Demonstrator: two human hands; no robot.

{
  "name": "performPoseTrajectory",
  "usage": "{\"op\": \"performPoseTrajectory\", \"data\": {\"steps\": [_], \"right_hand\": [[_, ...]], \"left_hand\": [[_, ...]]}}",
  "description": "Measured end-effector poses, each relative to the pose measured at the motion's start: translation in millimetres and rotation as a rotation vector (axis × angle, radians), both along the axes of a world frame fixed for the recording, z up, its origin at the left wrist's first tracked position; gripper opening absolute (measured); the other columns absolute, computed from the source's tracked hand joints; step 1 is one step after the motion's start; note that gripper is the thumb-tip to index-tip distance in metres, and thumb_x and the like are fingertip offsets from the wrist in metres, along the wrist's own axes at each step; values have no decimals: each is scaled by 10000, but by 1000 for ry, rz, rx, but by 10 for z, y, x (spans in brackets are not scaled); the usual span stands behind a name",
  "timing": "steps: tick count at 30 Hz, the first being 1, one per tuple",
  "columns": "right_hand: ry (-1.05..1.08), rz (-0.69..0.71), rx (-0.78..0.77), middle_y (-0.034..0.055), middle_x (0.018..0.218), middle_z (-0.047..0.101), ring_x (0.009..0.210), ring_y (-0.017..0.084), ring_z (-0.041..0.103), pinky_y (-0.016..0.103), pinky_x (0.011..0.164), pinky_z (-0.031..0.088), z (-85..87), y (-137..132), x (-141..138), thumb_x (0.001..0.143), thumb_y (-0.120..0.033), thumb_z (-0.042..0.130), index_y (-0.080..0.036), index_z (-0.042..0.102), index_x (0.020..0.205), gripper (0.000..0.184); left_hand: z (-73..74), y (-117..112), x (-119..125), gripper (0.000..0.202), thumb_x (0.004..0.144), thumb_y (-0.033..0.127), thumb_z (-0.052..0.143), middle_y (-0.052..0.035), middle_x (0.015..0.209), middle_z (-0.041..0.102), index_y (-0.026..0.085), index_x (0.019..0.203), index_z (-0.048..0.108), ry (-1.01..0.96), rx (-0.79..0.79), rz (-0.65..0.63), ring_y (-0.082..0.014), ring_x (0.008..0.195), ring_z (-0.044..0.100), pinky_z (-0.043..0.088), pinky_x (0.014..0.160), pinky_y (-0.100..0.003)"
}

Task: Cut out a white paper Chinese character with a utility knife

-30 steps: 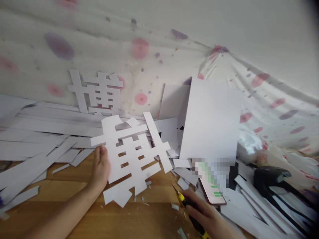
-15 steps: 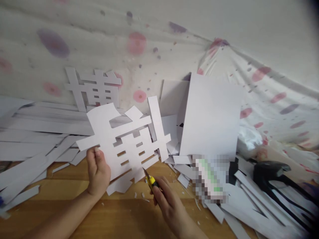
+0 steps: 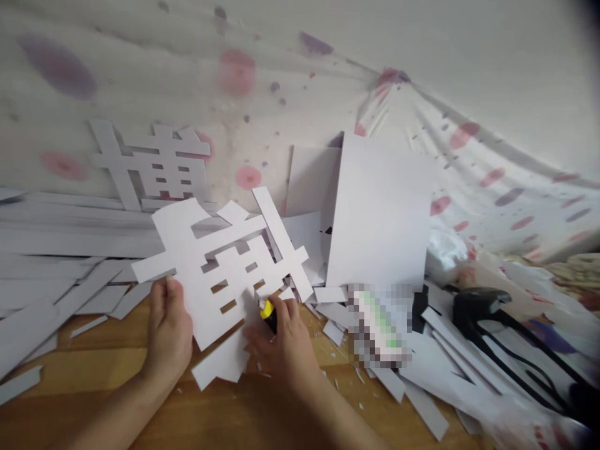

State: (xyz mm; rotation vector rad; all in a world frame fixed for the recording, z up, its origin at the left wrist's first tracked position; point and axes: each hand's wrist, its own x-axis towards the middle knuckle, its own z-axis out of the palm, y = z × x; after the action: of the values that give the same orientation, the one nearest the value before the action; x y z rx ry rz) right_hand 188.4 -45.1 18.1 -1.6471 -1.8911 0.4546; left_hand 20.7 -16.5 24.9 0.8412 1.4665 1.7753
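A white foam-board cut-out character [image 3: 180,256], with slots and small rectangular windows, is held tilted above the wooden table. My left hand [image 3: 169,334] grips its left edge, thumb on the near face. My right hand [image 3: 293,344] is wrapped round a yellow-and-black utility knife [image 3: 268,312] at the cut-out's lower right side. The blade is hidden from view, and I cannot tell whether it touches the board. Behind, another white cut-out character [image 3: 164,150] leans against the spotted sheet.
White board strips [image 3: 47,306] lie heaped at left. A large white panel [image 3: 382,212] stands at centre right. Offcuts and crumbs litter the wooden table [image 3: 187,415]. At right are a black object with long curved arms [image 3: 480,303] and crumpled plastic bags [image 3: 506,278]; one patch is pixelated.
My right hand has moved up and left with the knife, from below the cut-out to its lower right part. The view has shifted slightly; my left hand keeps its grip.
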Motion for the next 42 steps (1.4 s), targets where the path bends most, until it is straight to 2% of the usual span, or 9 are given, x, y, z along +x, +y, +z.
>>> {"op": "performPoseTrajectory", "data": {"steps": [3, 7, 10, 12, 14, 18, 24, 31, 42], "right_hand": [[29, -52, 13, 81, 1021, 516, 885, 244, 574, 376, 750, 471, 50, 88, 94, 722, -313, 654, -193, 510, 1128, 448], [96, -136, 50, 74, 1007, 519, 880, 228, 568, 361, 753, 469, 91, 206, 238, 713, -284, 642, -176, 530, 1097, 414], [106, -140, 97, 72, 1003, 513, 886, 227, 559, 362, 757, 465, 132, 252, 311, 700, -252, 636, -177, 528, 1075, 397], [92, -118, 143, 72, 1014, 506, 891, 225, 555, 365, 759, 461, 141, 269, 336, 715, -237, 611, -192, 511, 1087, 388], [85, -102, 181, 71, 1007, 505, 879, 220, 557, 363, 744, 462, 115, 289, 354, 741, -224, 563, -204, 480, 1099, 369], [113, -131, 230, 85, 968, 521, 817, 217, 570, 360, 693, 470, 2, 319, 378, 742, -254, 538, -174, 365, 1140, 442], [99, -2, 164, 78, 870, 556, 738, 204, 574, 342, 656, 463, 38, 153, 318, 823, -278, 431, -174, 360, 1002, 218], [-113, 183, 49, 82, 854, 593, 771, 222, 599, 324, 641, 464, 120, -45, 237, 841, -208, 468, -174, 425, 946, 118], [-384, 172, 108, 38, 785, 626, 694, 203, 625, 262, 541, 425, 156, -85, 109, 799, -187, 598, -181, 485, 840, 121]], "left_hand": [[10, 25, 4, 218, 781, 471, 525, 41, 958, 601, 299, 914, 529, -97, 68, -103, -153, 887, 562, 483, 740, -245], [88, 66, -43, 360, 695, 431, 652, 15, 1025, 653, 294, 1017, 570, -203, -26, -442, -176, 875, 614, 527, 646, -243], [96, 47, -60, 474, 627, 358, 731, -44, 1083, 669, 249, 1069, 601, -135, -174, -713, -226, 951, 627, 545, 742, -304], [57, 26, -44, 489, 615, 342, 741, -64, 1105, 665, 227, 1074, 620, -28, -230, -771, -252, 1008, 612, 524, 831, -356], [-1, 17, -16, 452, 621, 360, 730, -61, 1089, 673, 217, 1041, 643, 75, -208, -717, -261, 1044, 595, 497, 882, -385], [-122, 39, 18, 381, 591, 412, 731, -79, 941, 718, 168, 882, 697, 205, -184, -467, -291, 994, 617, 486, 890, -432], [-296, -45, 127, 305, 652, 397, 694, -50, 1006, 703, 195, 881, 690, 285, -64, -250, -257, 1029, 602, 412, 982, -424], [-362, -181, 283, 343, 677, 381, 660, -45, 1029, 696, 193, 963, 678, 212, -40, -232, -242, 1039, 599, 415, 981, -411], [-378, -202, 259, 341, 660, 428, 653, -53, 984, 710, 192, 903, 686, 280, -46, -219, -255, 1035, 599, 401, 990, -393]]}}
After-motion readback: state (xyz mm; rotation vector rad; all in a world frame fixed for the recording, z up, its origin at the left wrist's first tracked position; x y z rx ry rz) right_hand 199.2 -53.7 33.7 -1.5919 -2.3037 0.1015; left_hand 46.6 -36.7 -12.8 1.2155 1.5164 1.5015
